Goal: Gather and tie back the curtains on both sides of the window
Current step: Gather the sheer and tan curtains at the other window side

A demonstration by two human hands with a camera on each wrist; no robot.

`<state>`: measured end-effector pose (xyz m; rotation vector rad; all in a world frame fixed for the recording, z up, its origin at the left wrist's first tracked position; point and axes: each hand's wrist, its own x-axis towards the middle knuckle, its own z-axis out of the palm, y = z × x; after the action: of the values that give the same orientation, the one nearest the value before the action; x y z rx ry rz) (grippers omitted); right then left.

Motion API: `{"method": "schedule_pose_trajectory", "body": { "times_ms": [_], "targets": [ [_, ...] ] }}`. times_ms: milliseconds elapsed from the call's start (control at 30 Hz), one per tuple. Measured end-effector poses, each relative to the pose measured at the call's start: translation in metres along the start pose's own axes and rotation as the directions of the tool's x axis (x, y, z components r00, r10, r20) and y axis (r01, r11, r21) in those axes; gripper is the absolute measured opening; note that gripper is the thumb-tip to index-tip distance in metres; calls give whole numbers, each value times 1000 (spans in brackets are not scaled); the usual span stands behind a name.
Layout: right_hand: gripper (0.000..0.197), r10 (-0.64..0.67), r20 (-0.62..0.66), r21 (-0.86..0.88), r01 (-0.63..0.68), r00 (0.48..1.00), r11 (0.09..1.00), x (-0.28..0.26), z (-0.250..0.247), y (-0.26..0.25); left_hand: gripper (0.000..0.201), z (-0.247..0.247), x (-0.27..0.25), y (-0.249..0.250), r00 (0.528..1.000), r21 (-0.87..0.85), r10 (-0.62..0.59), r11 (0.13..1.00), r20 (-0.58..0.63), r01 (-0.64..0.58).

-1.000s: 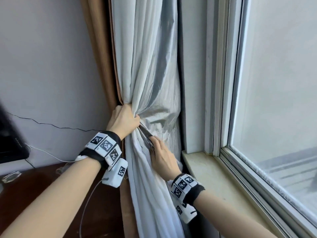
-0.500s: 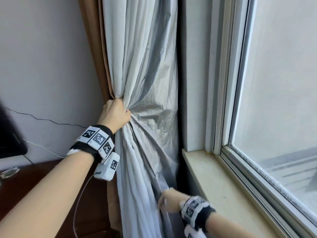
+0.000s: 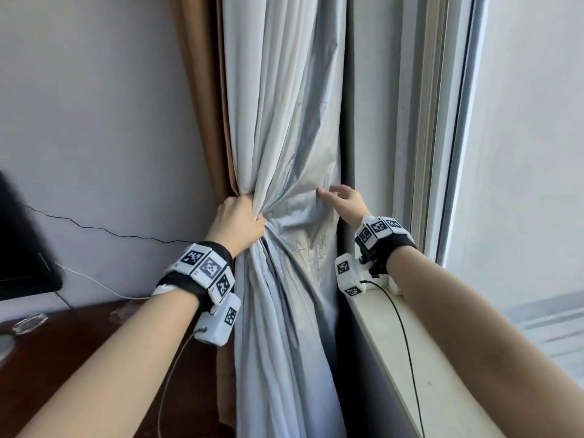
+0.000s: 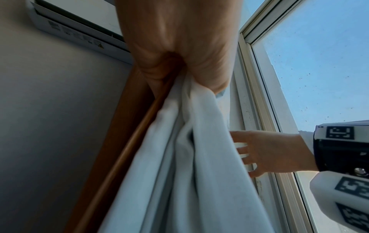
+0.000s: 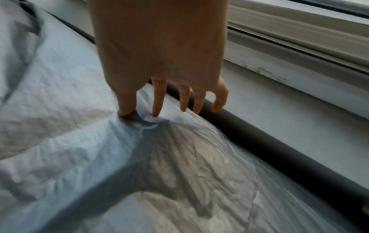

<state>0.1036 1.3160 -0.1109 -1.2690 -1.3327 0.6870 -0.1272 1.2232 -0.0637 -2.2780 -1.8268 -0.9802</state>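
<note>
A pale grey-white curtain (image 3: 284,121) hangs left of the window, with a brown curtain (image 3: 202,90) behind its left edge. My left hand (image 3: 240,222) grips the pale curtain in a fist, bunching its folds at sill height. The left wrist view shows that fist (image 4: 179,47) closed on the fabric (image 4: 189,157). My right hand (image 3: 343,200) reaches to the curtain's right edge at the same height, fingers spread. In the right wrist view its thumb and forefinger tips (image 5: 159,97) press on the crinkled fabric (image 5: 79,141), which puckers slightly between them. No tie-back is visible.
A cream window sill (image 3: 410,343) and the window frame (image 3: 442,153) lie to the right. On the left stand a dark wooden table (image 3: 63,358) and a black screen (image 3: 19,248), with thin cables (image 3: 94,229) along the wall. An air conditioner (image 4: 75,28) hangs above.
My right hand left the fabric below the left hand, dropped low beside the curtain, then rose to its right edge. The left hand has kept its grip throughout.
</note>
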Motion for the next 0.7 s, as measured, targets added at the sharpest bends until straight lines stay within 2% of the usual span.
{"method": "schedule_pose_trajectory", "body": {
  "times_ms": [67,133,267,300,367,500,600,700],
  "targets": [
    [28,-71,-35,12,71,997,997,4,3,6,26,1,-1,-1,1000,3,2,1000,0,-2],
    [10,-90,-62,38,93,994,995,5,5,9,25,3,-1,0,1000,7,5,1000,0,-5],
    [19,-72,-115,-32,69,991,997,4,9,5,25,6,0,2,1000,6,4,1000,-4,-4],
    [15,-82,-113,-70,75,990,995,0,10,3,24,6,0,3,1000,10,3,1000,-8,-3],
    [9,-123,-119,-122,108,985,987,-18,8,-2,22,7,1,3,1000,12,5,1000,-26,-4],
    [10,-263,-134,-193,235,956,953,-66,-5,-7,21,11,1,6,999,-6,-1,1000,-46,1],
    [10,-433,-103,-329,381,895,864,-100,-19,-20,24,14,2,11,999,-43,-8,999,-52,6],
    [13,-595,-30,-471,514,803,717,-131,-23,-41,29,18,2,18,999,-88,-23,996,-31,20]
  ]
}}
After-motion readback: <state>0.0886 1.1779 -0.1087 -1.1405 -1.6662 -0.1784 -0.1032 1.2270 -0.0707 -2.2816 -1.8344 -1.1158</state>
